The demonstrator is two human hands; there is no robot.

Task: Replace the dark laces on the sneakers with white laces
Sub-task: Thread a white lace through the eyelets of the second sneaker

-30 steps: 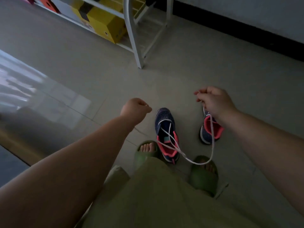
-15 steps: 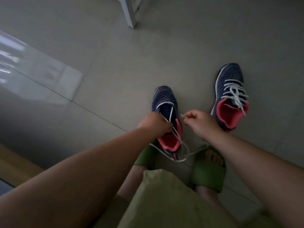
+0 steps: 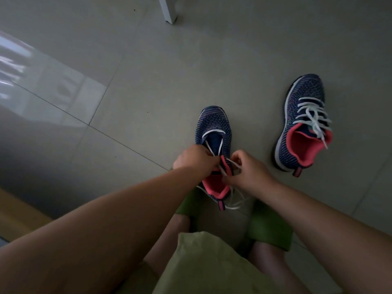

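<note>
Floor: grey tiled floor (image 3: pixel 148 71) is carrying a pale sheen of reflected light along its left side, and a white metal furniture leg (image 3: pixel 168 9) is standing at the top.
Left hand: left hand (image 3: pixel 194 159) is reaching in over the near sneaker, fingers curled down onto the white lace at the upper eyelets and pinching it there.
Near sneaker: navy knit sneaker with a coral-pink lining (image 3: pixel 214 149) is sitting on the floor between the person's feet, toe pointing away, and only its lowest eyelets are showing lace across them.
Lace: white flat shoelace (image 3: pixel 232 203) is running up from the toe end into both hands, and its slack is trailing in loops on the floor beside the heel.
Right hand: right hand (image 3: pixel 248 171) is hovering at the tongue, thumb and fingers curled and pinching a strand of that same lace.
Slippers: green slide slippers (image 3: pixel 269 228) are flanking the near sneaker's heel, on the person's feet.
Far sneaker: matching navy sneaker already laced in white (image 3: pixel 303 122) is lying well apart to the right, its lace ends hanging loose over the collar.
</note>
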